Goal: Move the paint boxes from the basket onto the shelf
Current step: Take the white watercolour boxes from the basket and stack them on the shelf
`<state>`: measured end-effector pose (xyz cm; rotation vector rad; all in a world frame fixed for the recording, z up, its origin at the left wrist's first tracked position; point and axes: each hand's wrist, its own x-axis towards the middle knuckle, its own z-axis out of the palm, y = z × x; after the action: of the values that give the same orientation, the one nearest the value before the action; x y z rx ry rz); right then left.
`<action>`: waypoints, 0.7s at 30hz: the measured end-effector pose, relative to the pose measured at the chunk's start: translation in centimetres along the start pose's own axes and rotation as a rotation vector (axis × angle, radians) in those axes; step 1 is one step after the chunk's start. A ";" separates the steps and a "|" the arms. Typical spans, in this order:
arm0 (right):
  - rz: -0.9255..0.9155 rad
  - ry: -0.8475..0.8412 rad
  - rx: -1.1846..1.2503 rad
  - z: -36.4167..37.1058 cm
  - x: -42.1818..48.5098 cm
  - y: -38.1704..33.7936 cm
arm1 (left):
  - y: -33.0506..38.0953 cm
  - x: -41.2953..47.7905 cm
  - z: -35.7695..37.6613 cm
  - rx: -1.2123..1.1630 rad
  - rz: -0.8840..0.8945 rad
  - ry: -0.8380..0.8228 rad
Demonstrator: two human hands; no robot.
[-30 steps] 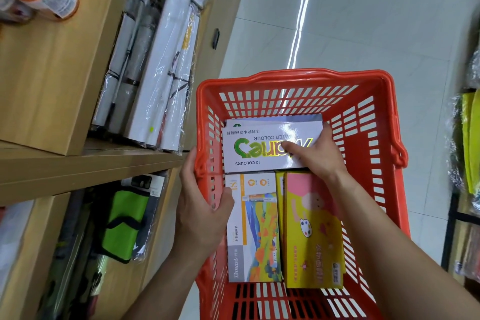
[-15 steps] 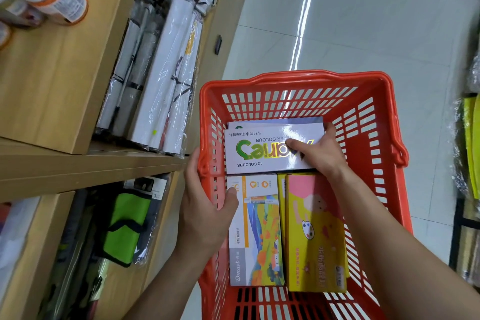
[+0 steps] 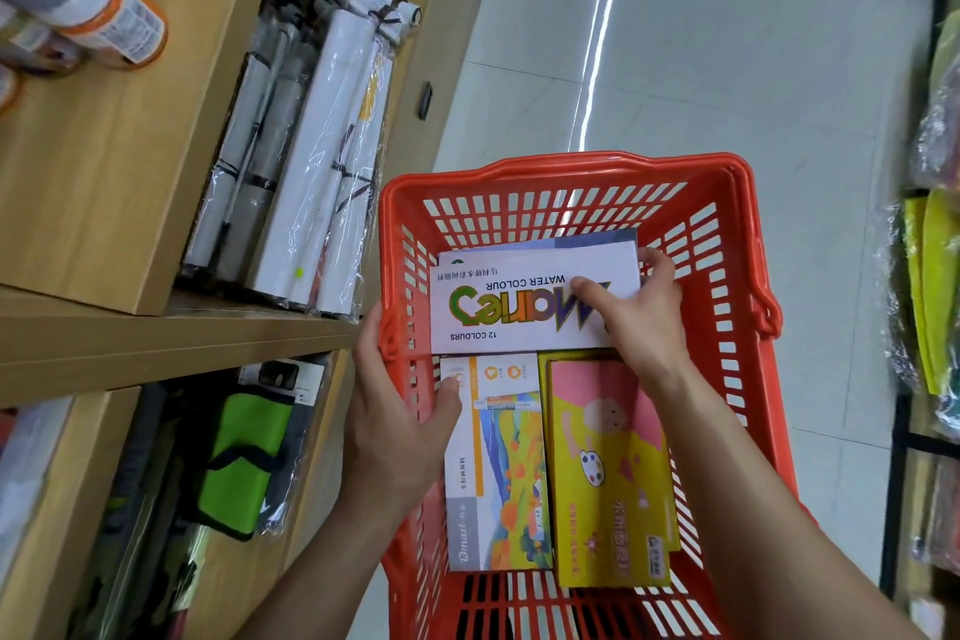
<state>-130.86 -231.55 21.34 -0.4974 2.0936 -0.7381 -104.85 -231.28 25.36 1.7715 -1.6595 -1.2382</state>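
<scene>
A red plastic basket [image 3: 727, 234] holds several paint boxes. My right hand [image 3: 641, 314] grips the right end of a white water colour box [image 3: 509, 307] at the basket's far end, thumb on top and fingers curled round its edge. Another white box lies under it. Nearer me lie a landscape-printed box [image 3: 511, 473] and a yellow and pink box [image 3: 610, 478], side by side. My left hand [image 3: 395, 416] holds the basket's left rim, thumb inside against the landscape box. The wooden shelf [image 3: 171, 333] is at the left.
Wrapped white rolls [image 3: 317, 161] lie on the shelf next to the basket. Orange-labelled bottles [image 3: 104, 10] stand on a raised wooden tier above. A green pouch [image 3: 244, 457] sits on the lower shelf. Tiled floor lies beyond the basket, with a rack of bagged goods [image 3: 930, 276] at the right.
My right hand has slid to the box's right end and curled its fingers round the edge. The left hand keeps hold of the rim.
</scene>
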 end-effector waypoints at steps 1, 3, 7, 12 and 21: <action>0.005 -0.016 -0.013 -0.1 0.1 0.1 | -0.1 0.0 0.0 -0.004 -0.001 -0.001; 0.002 -0.006 -0.051 0.0 0.4 0.5 | -0.2 0.1 0.0 -0.005 -0.001 0.002; -0.003 0.037 -0.090 0.3 0.5 0.2 | -0.7 0.1 0.1 0.006 0.006 0.022; 0.059 -0.033 -0.094 -0.1 0.6 -0.3 | -0.5 0.1 0.1 0.019 0.003 0.030; 0.045 -0.080 -0.063 -0.7 -0.3 -1.2 | -0.3 -0.1 0.1 0.024 -0.010 0.011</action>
<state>-131.17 -232.06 22.70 -0.5046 2.0517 -0.6187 -104.70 -231.10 25.10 1.8001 -1.6680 -1.2156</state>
